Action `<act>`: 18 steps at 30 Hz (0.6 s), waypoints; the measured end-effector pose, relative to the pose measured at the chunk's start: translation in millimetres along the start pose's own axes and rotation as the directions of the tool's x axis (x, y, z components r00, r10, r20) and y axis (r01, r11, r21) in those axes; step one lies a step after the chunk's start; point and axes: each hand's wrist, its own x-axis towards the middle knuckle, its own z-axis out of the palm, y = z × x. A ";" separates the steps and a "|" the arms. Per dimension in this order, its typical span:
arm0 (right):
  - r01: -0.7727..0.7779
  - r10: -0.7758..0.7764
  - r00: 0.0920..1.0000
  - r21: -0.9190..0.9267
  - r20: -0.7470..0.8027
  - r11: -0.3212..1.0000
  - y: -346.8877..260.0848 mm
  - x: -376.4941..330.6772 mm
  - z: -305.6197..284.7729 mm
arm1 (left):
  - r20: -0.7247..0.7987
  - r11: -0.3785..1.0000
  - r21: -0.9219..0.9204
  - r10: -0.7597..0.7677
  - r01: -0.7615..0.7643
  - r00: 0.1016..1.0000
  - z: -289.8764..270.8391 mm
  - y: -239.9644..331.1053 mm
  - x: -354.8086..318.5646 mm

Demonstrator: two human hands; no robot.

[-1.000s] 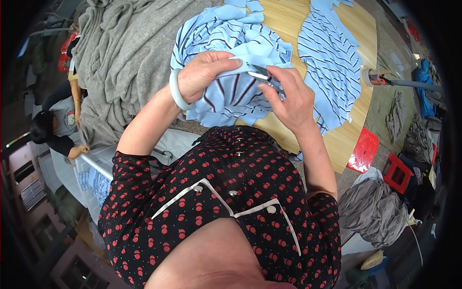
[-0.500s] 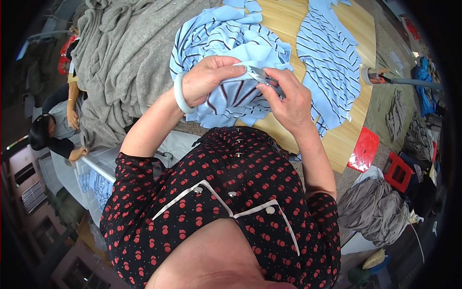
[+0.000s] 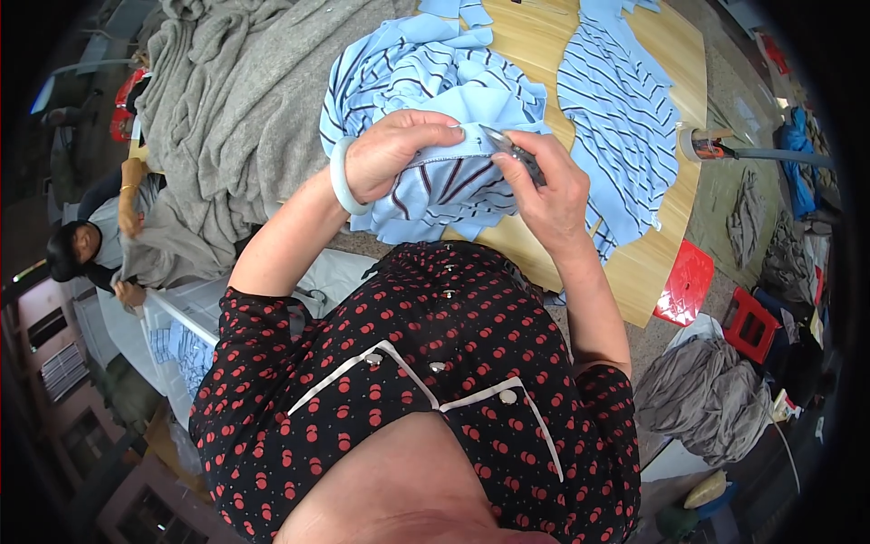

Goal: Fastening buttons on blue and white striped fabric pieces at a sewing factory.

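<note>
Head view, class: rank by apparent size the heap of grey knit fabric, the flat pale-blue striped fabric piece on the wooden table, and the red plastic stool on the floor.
1. Heap of grey knit fabric
2. Flat pale-blue striped fabric piece
3. Red plastic stool, though it lies farther from the camera.

A wooden table (image 3: 666, 240) carries a heap of grey cloth (image 3: 231, 118) at nine o'clock, striped blue fabric (image 3: 426, 72) bunched at centre, and flat striped pieces (image 3: 621, 109) at three o'clock.

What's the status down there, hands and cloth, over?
Left hand gripping the light blue striped fabric piece at its edge. Right hand holding small metal snips at that edge. Grey knit fabric pile alongside, not interfering.
</note>
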 end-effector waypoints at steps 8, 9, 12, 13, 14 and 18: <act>0.075 -0.069 0.990 -0.047 0.124 0.996 -1.7 1.5 -4.2 | -0.054 1.000 -0.001 0.007 -0.007 0.999 -1.0 3.6 -0.7; 0.096 -0.087 0.987 -0.067 0.133 0.993 -1.6 1.8 -4.1 | -0.039 0.999 0.047 0.005 -0.003 0.999 -3.5 3.3 -0.1; 0.146 -0.125 0.978 -0.118 0.166 0.982 -3.0 3.4 -5.8 | -0.032 0.994 0.112 -0.014 0.017 0.999 -5.8 4.0 1.1; 0.145 -0.125 0.978 -0.120 0.166 0.982 -2.9 3.3 -5.6 | -0.039 0.991 0.127 -0.030 0.035 0.999 -6.3 4.2 1.5; 0.153 -0.132 0.977 -0.120 0.166 0.981 -2.7 3.1 -5.3 | -0.038 0.991 0.126 -0.031 0.035 0.999 -6.6 3.7 1.9; 0.079 -0.069 0.989 -0.075 0.129 0.994 -3.0 2.3 -4.2 | -0.013 0.993 0.115 -0.037 0.038 0.999 -8.1 2.4 2.5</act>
